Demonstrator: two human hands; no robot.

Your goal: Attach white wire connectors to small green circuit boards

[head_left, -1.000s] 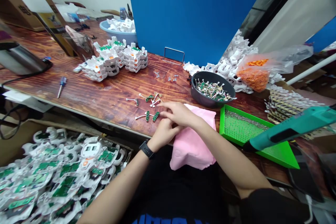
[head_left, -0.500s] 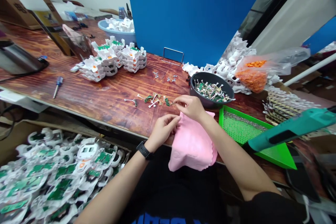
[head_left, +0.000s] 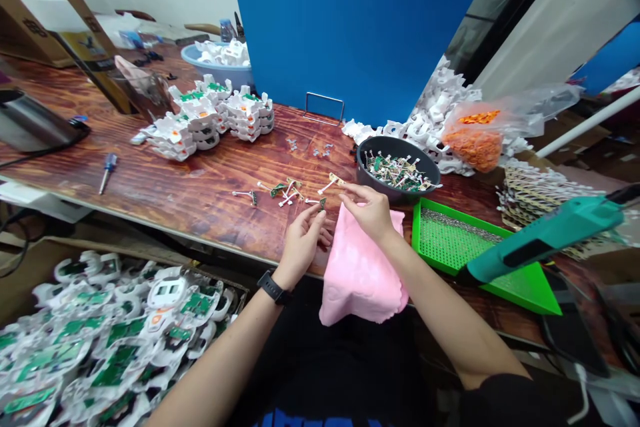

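Note:
My left hand (head_left: 301, 244) pinches a small green circuit board with a white lead (head_left: 318, 202) just above the wooden table (head_left: 190, 187). My right hand (head_left: 370, 210) pinches another small board with a white lead (head_left: 333, 181), held up beside the left one over the pink cloth (head_left: 360, 273). A few more loose boards (head_left: 283, 191) lie on the table just left of my hands. The dark bowl (head_left: 397, 172) full of such boards stands right behind my right hand.
Stacks of white housings (head_left: 210, 117) sit at the back left, a heap of white shells (head_left: 440, 107) and a bag of orange parts (head_left: 473, 143) at the back right. A green tray (head_left: 520, 287), a teal tool (head_left: 545, 240), a screwdriver (head_left: 107, 170) and a box of assembled housings (head_left: 100, 340) surround me.
Both hands lifted from the table edge. The right hand picked up a board and raised it; the left hand came up holding another board beside it.

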